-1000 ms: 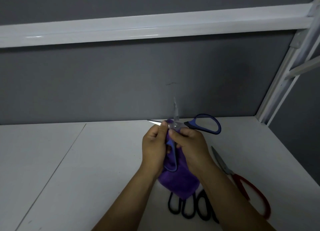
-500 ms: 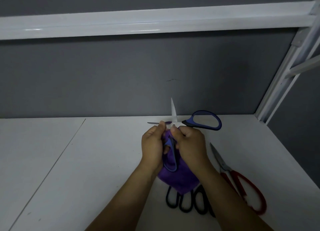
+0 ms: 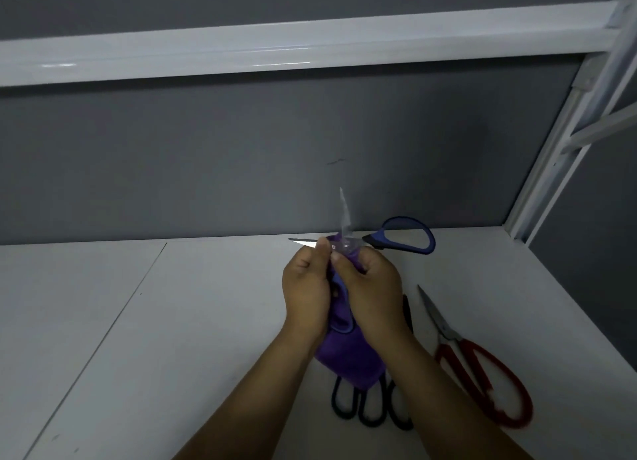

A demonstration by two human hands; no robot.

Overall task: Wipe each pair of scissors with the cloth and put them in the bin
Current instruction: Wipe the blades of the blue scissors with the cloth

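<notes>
The opened blue scissors [image 3: 406, 236] are being wiped above the table [image 3: 206, 321], pinched by the left hand [image 3: 305, 287], while the cloth [image 3: 348, 356] is being gripped round them by the right hand's [image 3: 374, 287] curled fingers. Closing and binning are probably being called for next; no bin is being shown.

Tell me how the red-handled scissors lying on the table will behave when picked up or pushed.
The red-handled scissors look like rigid metal, so they are probably stiff, not floppy. Lying flat on the table, they should slide rather than roll if pushed. Their big loop handles likely offer an easy grip.
</notes>
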